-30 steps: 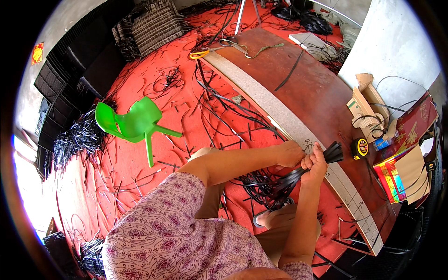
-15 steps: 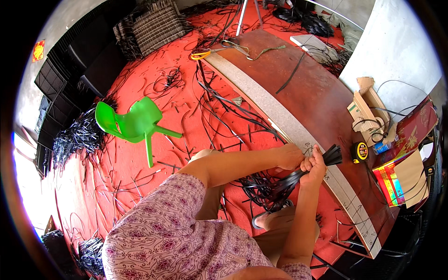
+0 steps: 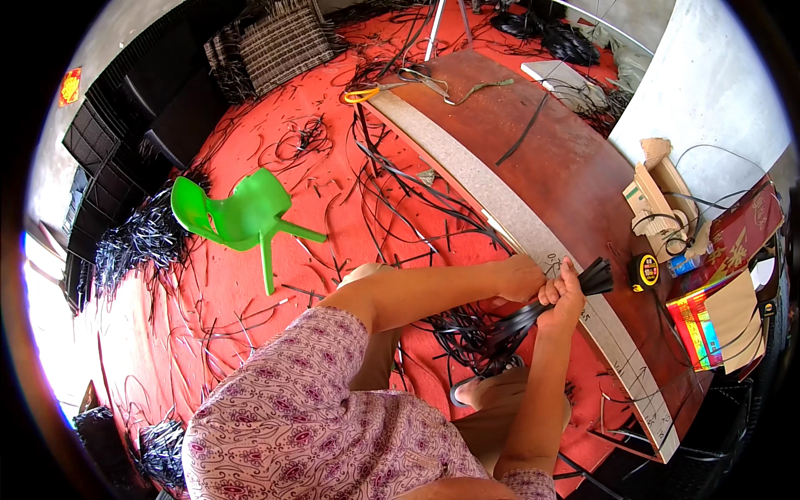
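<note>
My right hand is wrapped round a bundle of flat black strips, thumb pointing up. The cut-looking ends fan out over the table, while the long tangled part hangs below toward my knees. Right beside it, my left hand is curled closed at the edge of the pale marked board along the table's near side. Its fingers are turned down, and anything inside them is hidden.
The reddish-brown table carries a tape measure, yellow-handled scissors and cardboard pieces. A green plastic chair stands on the red floor among scattered black strips. Dark woven panels lean at the back left.
The whole view has shifted very slightly. Both hands and the bundle of strips stay in nearly the same place.
</note>
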### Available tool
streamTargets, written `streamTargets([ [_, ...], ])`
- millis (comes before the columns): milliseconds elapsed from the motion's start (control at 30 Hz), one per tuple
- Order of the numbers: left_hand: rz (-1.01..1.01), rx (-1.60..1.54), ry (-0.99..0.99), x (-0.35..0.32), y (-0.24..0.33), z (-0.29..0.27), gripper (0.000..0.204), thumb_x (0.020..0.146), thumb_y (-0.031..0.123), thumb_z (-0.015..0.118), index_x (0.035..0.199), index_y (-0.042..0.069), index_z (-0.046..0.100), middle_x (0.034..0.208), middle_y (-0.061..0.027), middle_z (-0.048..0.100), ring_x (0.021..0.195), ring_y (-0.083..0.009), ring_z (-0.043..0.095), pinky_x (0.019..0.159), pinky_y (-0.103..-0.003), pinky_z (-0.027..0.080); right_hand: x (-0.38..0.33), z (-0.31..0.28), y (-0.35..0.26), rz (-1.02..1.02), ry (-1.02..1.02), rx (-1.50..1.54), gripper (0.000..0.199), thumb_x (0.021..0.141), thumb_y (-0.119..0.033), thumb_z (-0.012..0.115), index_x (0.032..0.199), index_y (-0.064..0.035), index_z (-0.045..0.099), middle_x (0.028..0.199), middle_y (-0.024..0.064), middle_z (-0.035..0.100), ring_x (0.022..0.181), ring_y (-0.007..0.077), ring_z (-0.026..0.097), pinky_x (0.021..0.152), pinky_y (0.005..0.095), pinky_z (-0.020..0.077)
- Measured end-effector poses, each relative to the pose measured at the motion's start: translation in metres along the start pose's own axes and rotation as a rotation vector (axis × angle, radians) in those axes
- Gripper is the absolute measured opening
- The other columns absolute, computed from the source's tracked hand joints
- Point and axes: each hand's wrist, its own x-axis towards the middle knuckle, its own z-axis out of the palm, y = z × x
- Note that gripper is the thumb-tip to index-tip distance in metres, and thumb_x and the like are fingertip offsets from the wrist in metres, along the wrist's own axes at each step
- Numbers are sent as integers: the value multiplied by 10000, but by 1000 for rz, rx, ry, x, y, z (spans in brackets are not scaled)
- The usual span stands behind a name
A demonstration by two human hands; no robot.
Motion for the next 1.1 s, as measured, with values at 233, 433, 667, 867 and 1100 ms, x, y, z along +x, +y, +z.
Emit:
streamTargets([
  [233,0,14,-12,-3,8,-11,61,673,125,633,717,86,620,685,-130,646,673,-348,634,594,-432,478,1,-1,0,3,6,9,107,881,-117,606,975,-75,637,550,-71,300,408,57,289,379,233,256],
  [433,-6,4,-12,-2,5,-8,44,685,124,615,685,80,609,672,-124,642,665,-337,636,590,-425,479,-2,2,-1,2,3,-4,113,892,-110,590,993,-73,627,553,-69,296,413,60,299,382,234,271],
  [667,-12,33,-21,-2,5,-7,49,693,123,607,673,78,611,680,-119,645,678,-333,641,595,-421,482,-1,2,0,0,4,-10,111,893,-123,597,989,-73,621,552,-65,299,415,59,302,382,232,273],
  [867,-31,10,-24,-2,6,-7,52,696,125,605,682,77,617,692,-121,649,683,-330,642,601,-421,483,-1,2,0,0,2,3,110,885,-113,601,984,-72,620,550,-65,302,412,57,303,381,228,275],
  [1100,-23,17,-64,0,3,-8,93,725,166,598,735,90,651,718,-123,666,702,-326,654,626,-425,490,-1,3,0,-1,12,5,104,878,-112,603,973,-74,626,548,-63,305,413,60,304,382,231,273],
])
